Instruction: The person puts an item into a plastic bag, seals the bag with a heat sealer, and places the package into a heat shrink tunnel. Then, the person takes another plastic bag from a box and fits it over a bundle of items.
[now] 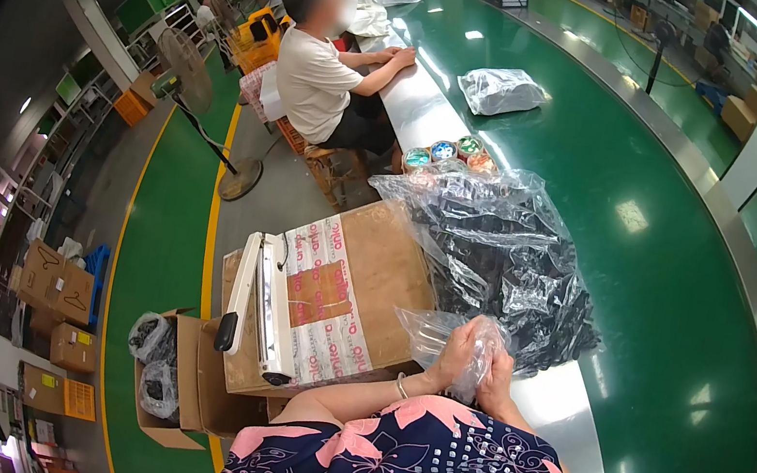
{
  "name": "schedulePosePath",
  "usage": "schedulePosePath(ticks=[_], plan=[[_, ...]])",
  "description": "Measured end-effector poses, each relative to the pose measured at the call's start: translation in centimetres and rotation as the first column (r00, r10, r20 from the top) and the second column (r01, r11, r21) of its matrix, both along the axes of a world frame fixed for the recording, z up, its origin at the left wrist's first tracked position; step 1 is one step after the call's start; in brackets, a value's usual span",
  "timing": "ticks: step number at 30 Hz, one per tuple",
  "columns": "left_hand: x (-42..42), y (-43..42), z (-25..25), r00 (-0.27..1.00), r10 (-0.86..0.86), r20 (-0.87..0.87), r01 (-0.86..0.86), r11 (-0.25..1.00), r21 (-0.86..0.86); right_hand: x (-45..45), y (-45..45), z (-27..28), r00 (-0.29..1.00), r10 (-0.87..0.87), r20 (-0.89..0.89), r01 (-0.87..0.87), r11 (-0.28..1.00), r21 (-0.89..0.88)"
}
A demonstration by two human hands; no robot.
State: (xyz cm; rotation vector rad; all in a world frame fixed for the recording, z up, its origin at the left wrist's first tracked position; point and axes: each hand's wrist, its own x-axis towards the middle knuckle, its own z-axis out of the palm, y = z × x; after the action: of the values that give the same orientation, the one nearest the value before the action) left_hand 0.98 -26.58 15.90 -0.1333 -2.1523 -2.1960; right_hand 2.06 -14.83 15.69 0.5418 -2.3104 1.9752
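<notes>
**Small clear bag [427, 335] was bunched in two hands over the near edge of the bench [656, 347]**

The left hand [456, 352], below a bracelet, had its fingers closed on the bag's crumpled plastic. The right hand [497, 376] met it just beside, its grip also narrow and holding the same bag. Part of the plastic spread out to the left of the hands; whether the bag held anything could not be told.

Just beyond the hands, a large clear bag [517, 262] full of dark items lay on the bench. Several round, colourful items [444, 150] sat beside its far edge, and a plastic-wrapped package [500, 92] lay farther off on the green surface.

To the left stood a closed carton [399, 264] with pink-lettered tape; a long white device [262, 309] lay on it. Lower down, an open box [187, 360] held clear bags with dark contents. Farther along, a seated co-worker [316, 80] in a pale shirt rested both forearms at the bench's metal edge, near a standing fan [185, 75].
</notes>
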Motion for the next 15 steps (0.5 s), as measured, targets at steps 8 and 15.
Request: schedulePosePath(ticks=[8,15], plan=[[0.4,-0.1,-0.2,0.998,-0.027,0.059,0.023,0.998,0.061,0.5,-0.5,0.8,0.999,-0.031,0.02,0.032,0.998,-0.052],[0.7,0.5,-0.4,0.996,-0.033,0.083,0.031,0.999,0.028,0.9,0.2,0.0,0.998,-0.055,0.035,0.056,0.998,-0.028]])
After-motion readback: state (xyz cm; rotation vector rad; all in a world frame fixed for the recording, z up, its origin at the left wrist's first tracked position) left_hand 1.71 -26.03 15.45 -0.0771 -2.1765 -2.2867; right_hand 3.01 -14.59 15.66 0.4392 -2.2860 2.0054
